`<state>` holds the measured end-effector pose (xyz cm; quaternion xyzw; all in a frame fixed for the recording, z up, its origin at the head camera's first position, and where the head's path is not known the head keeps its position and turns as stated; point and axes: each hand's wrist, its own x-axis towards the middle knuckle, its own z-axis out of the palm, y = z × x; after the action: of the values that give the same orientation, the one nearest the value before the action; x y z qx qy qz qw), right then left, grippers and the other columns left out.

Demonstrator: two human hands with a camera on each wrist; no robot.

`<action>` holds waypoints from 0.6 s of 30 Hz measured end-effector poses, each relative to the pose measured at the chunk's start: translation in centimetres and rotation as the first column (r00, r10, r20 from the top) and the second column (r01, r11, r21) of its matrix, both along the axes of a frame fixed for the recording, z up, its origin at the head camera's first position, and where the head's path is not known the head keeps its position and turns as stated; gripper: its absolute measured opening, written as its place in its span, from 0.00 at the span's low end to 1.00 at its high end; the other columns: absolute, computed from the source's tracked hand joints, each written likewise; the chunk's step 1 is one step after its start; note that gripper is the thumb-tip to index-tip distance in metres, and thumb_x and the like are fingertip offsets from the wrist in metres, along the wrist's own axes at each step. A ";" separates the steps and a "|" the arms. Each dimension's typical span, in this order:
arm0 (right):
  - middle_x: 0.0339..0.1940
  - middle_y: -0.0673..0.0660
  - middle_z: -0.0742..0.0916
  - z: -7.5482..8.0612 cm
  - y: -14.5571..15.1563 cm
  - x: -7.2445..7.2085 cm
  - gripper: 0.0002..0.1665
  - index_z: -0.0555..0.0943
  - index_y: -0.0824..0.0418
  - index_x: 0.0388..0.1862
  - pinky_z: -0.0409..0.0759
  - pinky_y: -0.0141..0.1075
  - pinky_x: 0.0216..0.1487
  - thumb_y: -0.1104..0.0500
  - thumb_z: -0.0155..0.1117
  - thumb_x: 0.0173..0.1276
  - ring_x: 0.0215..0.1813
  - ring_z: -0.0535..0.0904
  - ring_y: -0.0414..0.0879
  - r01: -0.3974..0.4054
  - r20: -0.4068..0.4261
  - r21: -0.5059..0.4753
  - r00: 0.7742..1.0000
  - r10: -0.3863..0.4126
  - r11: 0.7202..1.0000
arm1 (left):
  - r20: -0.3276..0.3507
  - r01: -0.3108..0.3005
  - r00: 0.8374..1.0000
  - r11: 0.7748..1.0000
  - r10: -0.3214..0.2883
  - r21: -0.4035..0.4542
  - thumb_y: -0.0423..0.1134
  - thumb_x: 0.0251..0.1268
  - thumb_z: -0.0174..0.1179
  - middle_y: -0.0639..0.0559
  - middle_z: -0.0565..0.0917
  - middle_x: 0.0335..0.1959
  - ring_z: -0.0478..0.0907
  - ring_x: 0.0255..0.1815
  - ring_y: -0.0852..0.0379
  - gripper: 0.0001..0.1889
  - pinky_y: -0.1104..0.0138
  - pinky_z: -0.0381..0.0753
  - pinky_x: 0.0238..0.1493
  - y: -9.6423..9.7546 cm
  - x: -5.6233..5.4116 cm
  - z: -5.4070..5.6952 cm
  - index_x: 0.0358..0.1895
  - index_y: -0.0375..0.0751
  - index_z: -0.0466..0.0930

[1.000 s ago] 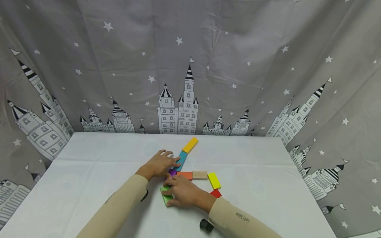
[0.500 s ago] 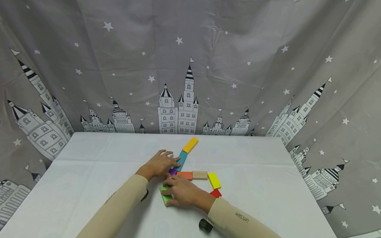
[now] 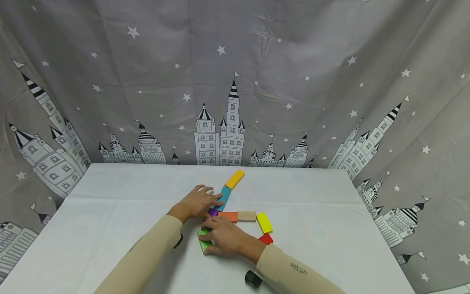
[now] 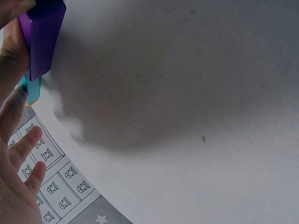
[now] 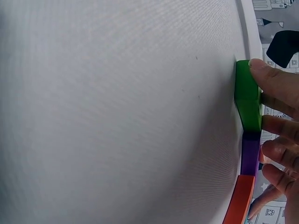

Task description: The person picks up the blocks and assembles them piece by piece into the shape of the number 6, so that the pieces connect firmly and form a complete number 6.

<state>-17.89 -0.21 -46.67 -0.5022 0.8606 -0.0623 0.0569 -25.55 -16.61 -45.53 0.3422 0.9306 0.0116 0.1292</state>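
A row of coloured flat wooden blocks lies on the white table. My right hand (image 3: 227,234) pinches the green block (image 3: 203,244); in the right wrist view its thumb sits at one end of the green block (image 5: 247,88). Beyond it comes the purple block (image 3: 213,212), partly covered by both hands. My left hand (image 3: 196,202) rests with spread fingers, its index finger touching the blue block (image 3: 225,195) and its thumb by the purple block. The left wrist view shows that thumb against the purple block (image 4: 44,42).
An amber block (image 3: 235,179) continues the line past the blue one. Rightward run an orange block (image 3: 229,217), a plain wood block (image 3: 246,216), a yellow block (image 3: 264,223) and a red block (image 3: 266,238), partly under the right forearm. A grey castle-print curtain (image 3: 271,90) hangs behind the table.
The green block and my right hand have shifted very slightly left. My left hand and the other blocks stay where they were.
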 end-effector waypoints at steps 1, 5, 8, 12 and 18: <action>0.60 0.46 0.77 0.0 0.0 0.0 0.26 0.80 0.43 0.60 0.65 0.39 0.69 0.37 0.60 0.66 0.66 0.67 0.44 -0.001 -0.001 0.002 1.000 0.001 1.000 | 0.000 0.000 1.000 1.000 0.000 0.000 0.52 0.52 0.71 0.56 0.70 0.69 0.61 0.71 0.42 0.32 0.44 0.52 0.71 0.0 0.0 0.0 0.64 0.58 0.75; 0.61 0.47 0.77 0.3 0.2 -0.1 0.27 0.80 0.44 0.60 0.65 0.37 0.69 0.37 0.60 0.65 0.67 0.67 0.44 -0.009 -0.005 -0.003 1.000 0.009 1.000 | -0.005 0.004 1.000 1.000 -0.004 0.003 0.52 0.52 0.71 0.56 0.70 0.69 0.61 0.71 0.42 0.32 0.44 0.52 0.71 0.0 0.1 0.1 0.64 0.58 0.75; 0.63 0.49 0.77 0.8 0.7 -0.2 0.27 0.81 0.45 0.60 0.65 0.37 0.69 0.37 0.62 0.65 0.68 0.68 0.44 -0.013 -0.011 -0.017 1.000 0.013 1.000 | -0.013 0.012 1.000 1.000 -0.012 0.006 0.52 0.53 0.70 0.56 0.71 0.69 0.61 0.71 0.43 0.31 0.44 0.53 0.71 0.0 0.1 0.1 0.64 0.58 0.75; 0.65 0.49 0.77 1.5 2.2 -0.4 0.25 0.82 0.46 0.58 0.65 0.39 0.70 0.40 0.64 0.65 0.68 0.68 0.46 0.001 0.011 -0.033 1.000 0.000 0.999 | 0.000 0.013 1.000 1.000 -0.013 -0.001 0.55 0.51 0.70 0.56 0.70 0.69 0.61 0.71 0.43 0.33 0.45 0.52 0.71 -0.1 0.1 0.2 0.64 0.58 0.75; 0.62 0.49 0.79 2.3 5.6 -0.7 0.23 0.83 0.49 0.56 0.68 0.41 0.66 0.45 0.67 0.64 0.65 0.70 0.45 0.059 0.097 -0.040 0.994 -0.055 0.997 | 0.034 0.002 0.999 1.000 -0.002 -0.023 0.56 0.48 0.70 0.56 0.69 0.70 0.60 0.72 0.42 0.36 0.45 0.51 0.72 -0.1 0.0 0.4 0.65 0.57 0.74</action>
<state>-18.61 5.42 -44.33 -0.4751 0.8693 -0.1061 0.0854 -25.57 -16.68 -45.10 0.3414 0.9280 0.0067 0.1489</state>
